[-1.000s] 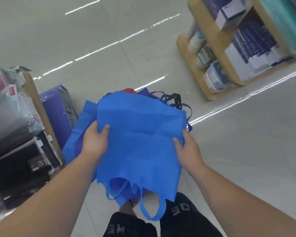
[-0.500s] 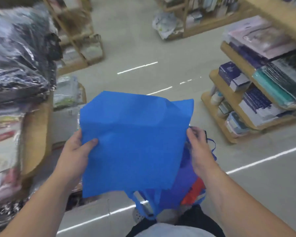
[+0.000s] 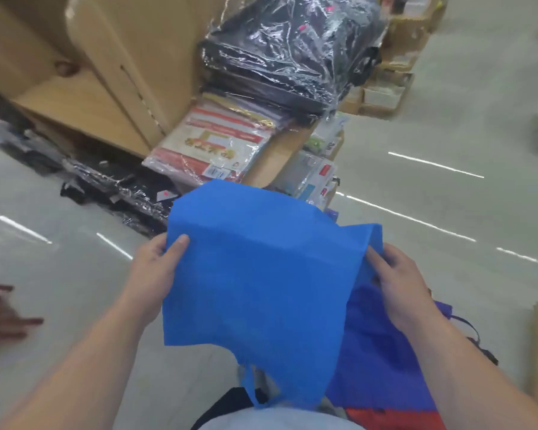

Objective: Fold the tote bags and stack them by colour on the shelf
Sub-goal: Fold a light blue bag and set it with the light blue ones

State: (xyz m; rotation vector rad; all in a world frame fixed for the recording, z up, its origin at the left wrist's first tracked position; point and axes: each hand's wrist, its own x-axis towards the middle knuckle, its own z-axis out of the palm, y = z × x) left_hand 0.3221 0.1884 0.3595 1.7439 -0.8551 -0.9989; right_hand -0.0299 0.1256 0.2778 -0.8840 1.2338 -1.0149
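Blue tote bag (image 3: 255, 274): held spread out in the air in front of the body, above the floor; its upper right corner is turned over, and a handle loop (image 3: 249, 386) hangs from the lower edge.
Left grip: the bag's left edge is pinched by the left hand (image 3: 156, 274), with the thumb laid on the front face and the fingers hidden behind the cloth.
Right grip: the bag's right edge is clasped by the right hand (image 3: 401, 290), with the fingers curled round the turned-over cloth.
Other bags: a darker blue bag (image 3: 385, 352) and a red bag (image 3: 392, 418) are seen under the right forearm, partly covered by the held bag; whether they hang from the arm or lie lower cannot be told.
Wooden shelf (image 3: 84, 97): seen beyond the held bag, at the upper left.
Red-and-white packets (image 3: 212, 141): stacked on a lower board of the shelf, just past the bag's top edge.
Black wrapped bundles (image 3: 292, 48): piled above the packets in shiny plastic.
Floor (image 3: 448, 119): pale and glossy, crossed by streaks of reflected light.
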